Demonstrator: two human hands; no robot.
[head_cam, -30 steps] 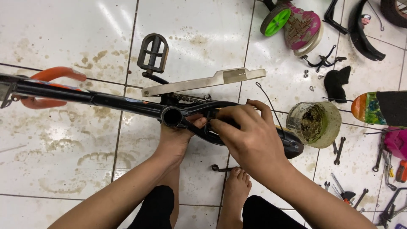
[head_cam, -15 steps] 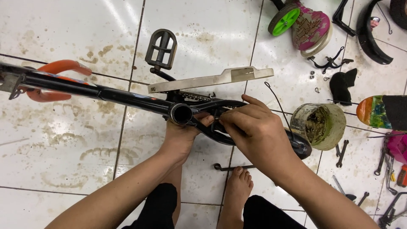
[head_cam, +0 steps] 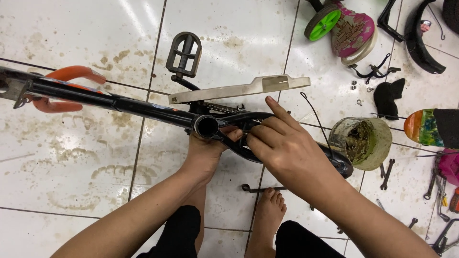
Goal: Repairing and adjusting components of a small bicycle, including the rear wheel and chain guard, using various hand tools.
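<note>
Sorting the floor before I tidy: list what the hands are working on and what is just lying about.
In hand: black bicycle frame, gripped by left hand and right hand; its pedal and chain guard.

Lying about: grease tub, wrenches, small wheel, black fender.

The bike frame [head_cam: 143,109] lies across the floor [head_cam: 86,162], both hands at its open tube end. Beyond the left grip [head_cam: 210,148] sits the pedal [head_cam: 184,55]; right of the right grip [head_cam: 282,148] stands the tub [head_cam: 366,143], wrenches [head_cam: 386,174] beside it.
</note>
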